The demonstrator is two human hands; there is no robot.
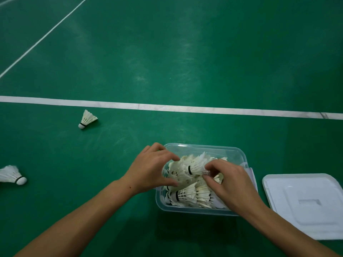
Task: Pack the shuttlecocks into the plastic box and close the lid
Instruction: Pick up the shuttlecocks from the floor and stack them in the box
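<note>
nearest me, both forearms reach in from 6 o'clock toward the box (202, 210), which sits on the green floor (167, 62) just right of centre. my right hand (230, 180) is pinched on the feather skirt of a shuttle (196, 166) lying on top of the heap, thumb and fingertips closed around it. my left hand (150, 173) is spread and curved over the left side of the pile (187, 195), thumb low, fingers high, pressing and steadying more than gripping; i can't tell if it truly holds any single shuttle.

the box looks nearly full, the feathers standing about level with the rim. to do this step well, i judge, i should nest the held shuttle nose-first into another skirt rather than lay it loose, and keep the left hand light, since feathers crush and snap easily. anything left poking above the rim will likely get caught when the lid goes on.

at 3 o'clock of the box, just apart from it, the lid (304, 204) lies flat on the floor. at 9 o'clock, well apart near the picture's left edge, a loose shuttle (11, 174) lies on its side. farther out at 10 o'clock another shuttle (87, 119) lies just short of the white line (167, 106). both are left to collect before closing.
</note>
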